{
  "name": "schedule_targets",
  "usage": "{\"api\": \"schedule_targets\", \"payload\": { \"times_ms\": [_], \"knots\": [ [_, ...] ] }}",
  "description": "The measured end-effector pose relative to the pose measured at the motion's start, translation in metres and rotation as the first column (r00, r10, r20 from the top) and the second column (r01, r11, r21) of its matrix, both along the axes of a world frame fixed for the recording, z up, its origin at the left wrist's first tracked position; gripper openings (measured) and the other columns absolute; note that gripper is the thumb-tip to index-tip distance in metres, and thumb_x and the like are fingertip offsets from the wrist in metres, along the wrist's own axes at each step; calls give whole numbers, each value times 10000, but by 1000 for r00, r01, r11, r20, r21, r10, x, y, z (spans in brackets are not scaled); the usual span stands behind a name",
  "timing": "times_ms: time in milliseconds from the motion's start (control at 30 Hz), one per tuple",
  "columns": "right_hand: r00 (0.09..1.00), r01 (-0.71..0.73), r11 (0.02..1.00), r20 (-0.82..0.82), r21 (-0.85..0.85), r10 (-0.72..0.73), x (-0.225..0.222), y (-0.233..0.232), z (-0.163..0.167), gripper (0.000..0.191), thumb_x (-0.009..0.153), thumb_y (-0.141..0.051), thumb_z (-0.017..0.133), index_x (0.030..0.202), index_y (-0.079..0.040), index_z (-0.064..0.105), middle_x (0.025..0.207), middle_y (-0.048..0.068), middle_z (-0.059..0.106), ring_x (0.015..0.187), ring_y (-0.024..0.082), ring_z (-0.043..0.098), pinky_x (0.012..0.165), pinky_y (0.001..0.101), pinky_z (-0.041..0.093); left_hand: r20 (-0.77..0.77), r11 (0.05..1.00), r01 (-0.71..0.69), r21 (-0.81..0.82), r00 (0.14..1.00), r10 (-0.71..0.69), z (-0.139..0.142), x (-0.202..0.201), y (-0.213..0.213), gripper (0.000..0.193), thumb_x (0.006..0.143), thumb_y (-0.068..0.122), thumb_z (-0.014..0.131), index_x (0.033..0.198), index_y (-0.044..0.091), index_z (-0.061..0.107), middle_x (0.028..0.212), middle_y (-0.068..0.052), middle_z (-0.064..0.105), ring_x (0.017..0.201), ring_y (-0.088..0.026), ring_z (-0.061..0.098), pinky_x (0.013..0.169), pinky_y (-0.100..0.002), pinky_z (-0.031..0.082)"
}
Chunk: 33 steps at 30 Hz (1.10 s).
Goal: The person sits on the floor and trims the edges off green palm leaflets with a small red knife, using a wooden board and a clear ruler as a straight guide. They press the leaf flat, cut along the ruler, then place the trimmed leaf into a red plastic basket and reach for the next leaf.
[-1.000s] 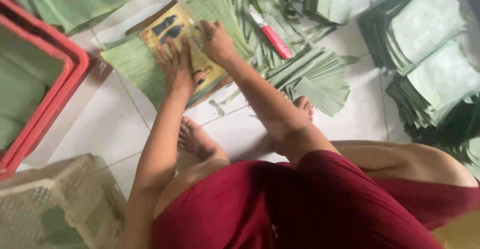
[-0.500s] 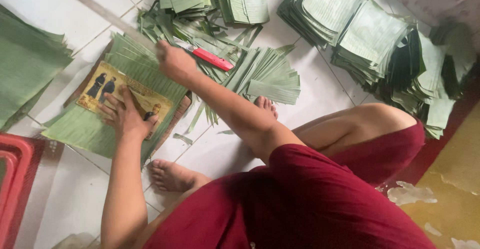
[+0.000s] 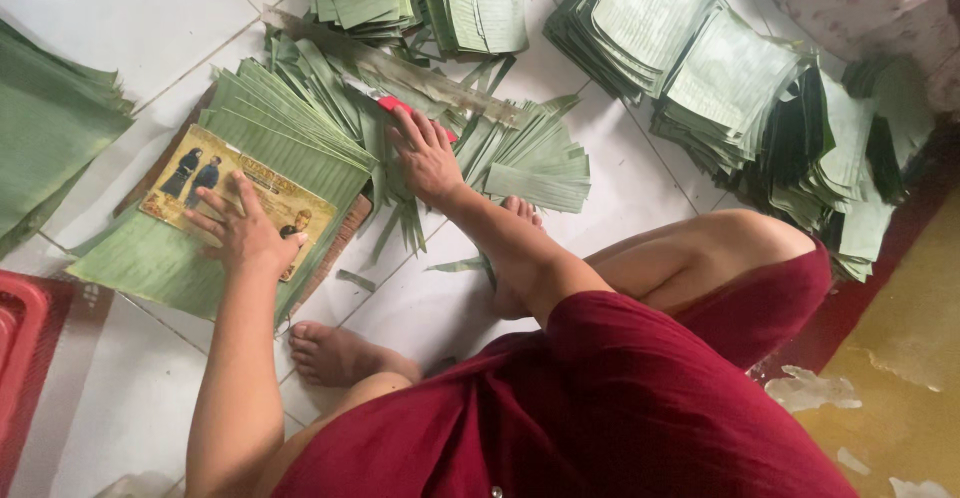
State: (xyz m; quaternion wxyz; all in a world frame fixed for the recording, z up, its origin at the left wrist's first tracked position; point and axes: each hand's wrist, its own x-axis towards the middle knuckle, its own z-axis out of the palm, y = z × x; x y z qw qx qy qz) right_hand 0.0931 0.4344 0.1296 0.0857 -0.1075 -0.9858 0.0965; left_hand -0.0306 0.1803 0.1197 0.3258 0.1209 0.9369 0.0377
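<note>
While the left hand (image 3: 243, 233) stays flat on the picture card (image 3: 235, 195) atop the leaf stack (image 3: 270, 158), the right hand (image 3: 425, 153) has landed open-fingered on the red knife (image 3: 398, 107), not yet gripping it

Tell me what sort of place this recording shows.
Probably a home floor used for leaf work. The person sits on white floor tiles, stacks of cut green leaves all around; the left hand presses a picture card on a leaf pile, the right hand on a red-handled cutter.
</note>
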Motion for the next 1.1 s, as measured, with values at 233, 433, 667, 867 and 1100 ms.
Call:
{"api": "schedule_targets", "payload": {
  "times_ms": [233, 433, 667, 867, 1100],
  "knots": [
    [953, 302, 929, 99, -214, -287, -11, 17, 7, 713, 796, -71, 620, 1480, -169, 445, 1380, 110, 522, 1343, 350, 472, 1102, 500, 389, -11, 1000, 15, 4, 1000, -15, -1, 3, 1, 1378, 742, 446, 884, 1680, 305, -115, 1695, -268, -208, 1528, -576, -127, 1130, -827, 235],
    [919, 379, 856, 253, -352, -303, -29, 39, 21, 398, 911, -87, 563, 1302, -118, 496, 1281, 200, 530, 1105, 431, 629, 884, 505, 537, -10, 1000, 21, 6, 1000, -21, -2, 2, 0, 1367, 746, 449, 885, 1683, 307, -100, 1691, -278, -204, 1530, -580, -130, 1132, -824, 240],
    [908, 374, 759, 42, -532, -418, -47, 55, 32, 466, 827, -337, 815, 1149, -65, 614, 958, 199, 650, 865, 401, 670, 766, 498, 535, -16, 1000, 26, 8, 1000, -26, -2, 3, 1, 1371, 743, 441, 888, 1688, 293, -94, 1694, -278, -194, 1532, -574, -115, 1129, -822, 246],
    [965, 198, -5, 196, -980, -172, -89, -10, 54, 420, 856, -293, 789, 1148, -36, 630, 759, 85, 664, 485, 125, 641, 448, 349, 543, -10, 1000, 18, -8, 1000, -18, 5, 3, 6, 1393, 723, 413, 903, 1679, 269, -99, 1694, -264, -188, 1533, -562, -129, 1119, -820, 256],
    [986, 156, 681, 159, -716, -58, -116, -90, 59, 426, 750, -247, 791, 1121, -66, 686, 931, 188, 741, 901, 365, 711, 815, 456, 565, 3, 1000, 7, 4, 1000, -7, 12, 3, 6, 1351, 729, 402, 903, 1679, 278, -49, 1706, -241, -185, 1544, -546, -134, 1139, -816, 249]
  ]
}}
